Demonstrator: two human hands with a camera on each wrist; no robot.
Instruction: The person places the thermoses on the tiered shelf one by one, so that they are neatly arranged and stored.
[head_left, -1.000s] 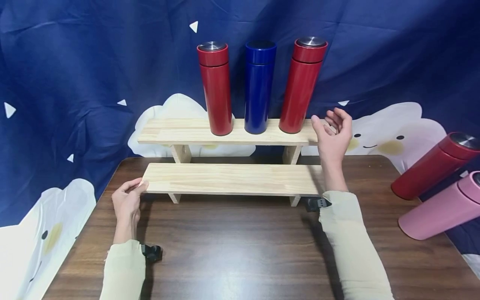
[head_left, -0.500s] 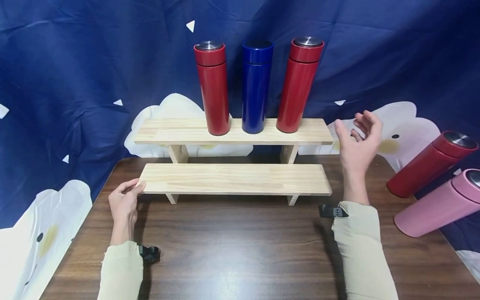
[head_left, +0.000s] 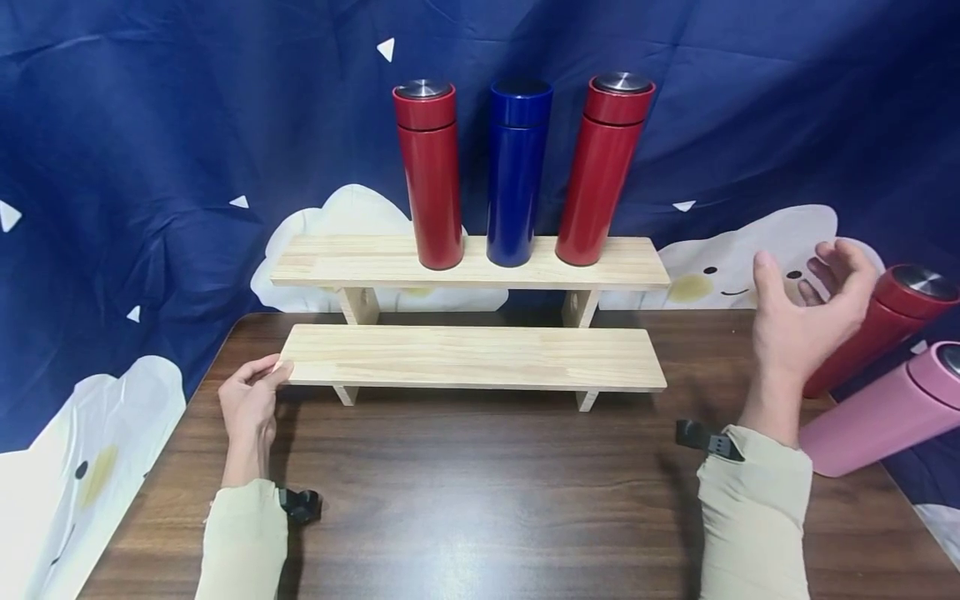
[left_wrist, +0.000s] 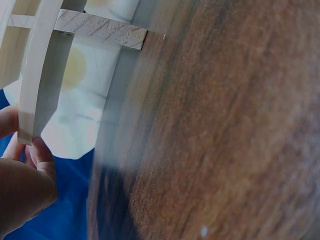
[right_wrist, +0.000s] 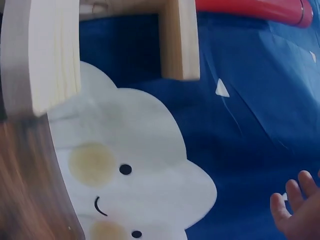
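My left hand (head_left: 251, 404) pinches the left end of the lower board of a two-tier wooden shelf (head_left: 480, 357), thumb above and fingers below, as the left wrist view also shows. My right hand (head_left: 806, 333) is raised at the right with relaxed, spread fingers and holds nothing. In the head view it overlaps a red thermos flask (head_left: 900, 304) at the table's right side. A pink flask (head_left: 877, 421) stands just in front of that one. On the upper board are a red flask (head_left: 431, 183), a blue flask (head_left: 516, 183) and another red flask (head_left: 606, 179), all upright.
The shelf stands at the back of a brown wooden table (head_left: 465, 492). Behind it hangs a dark blue cloth (head_left: 225, 100) with white clouds and small triangles. Both wrists carry small black cameras, the left one (head_left: 302, 506) close over the table.
My right hand has moved from the upper board's right end out to the right, towards the red and pink flasks. The left hand has kept its grip on the lower board.
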